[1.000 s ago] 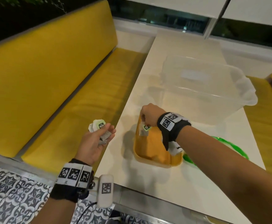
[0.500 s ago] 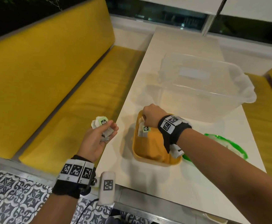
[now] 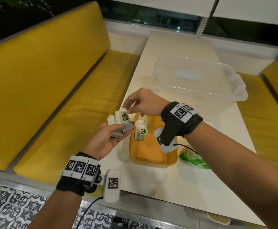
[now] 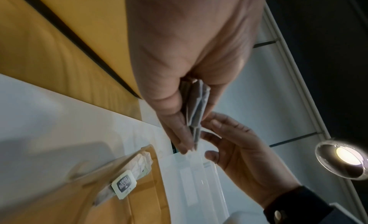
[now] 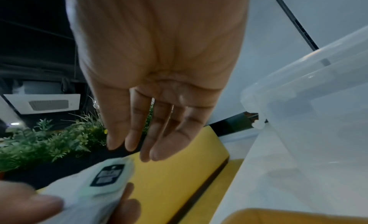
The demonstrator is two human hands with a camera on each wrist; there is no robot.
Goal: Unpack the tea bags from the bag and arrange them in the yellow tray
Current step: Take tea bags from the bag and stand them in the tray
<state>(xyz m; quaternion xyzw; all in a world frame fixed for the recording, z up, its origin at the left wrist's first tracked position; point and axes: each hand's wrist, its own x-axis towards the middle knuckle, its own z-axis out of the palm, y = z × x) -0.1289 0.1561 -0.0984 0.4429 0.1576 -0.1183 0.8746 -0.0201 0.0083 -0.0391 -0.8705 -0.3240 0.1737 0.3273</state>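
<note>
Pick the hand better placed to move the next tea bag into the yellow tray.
Right. The right hand is empty, fingers open, just above the stack of tea bags that the left hand grips, and the yellow tray lies right beneath it. The left hand is occupied holding the stack.

Head view: bright, even indoor light from above; dark windows along top of frame. Soft shadows on the table [image 3: 151, 182] under the tray [image 3: 151, 156] and arms. Straight edges bow toward the frame edges, wide-angle distortion. Left wrist view: a lamp [image 4: 346, 158] glares at right edge w/ a halo; the left hand [image 4: 189, 54] close up is soft. Right wrist view: tea bags [image 5: 99, 185] at lower left smeared by motion blur, upper left dark.
</note>
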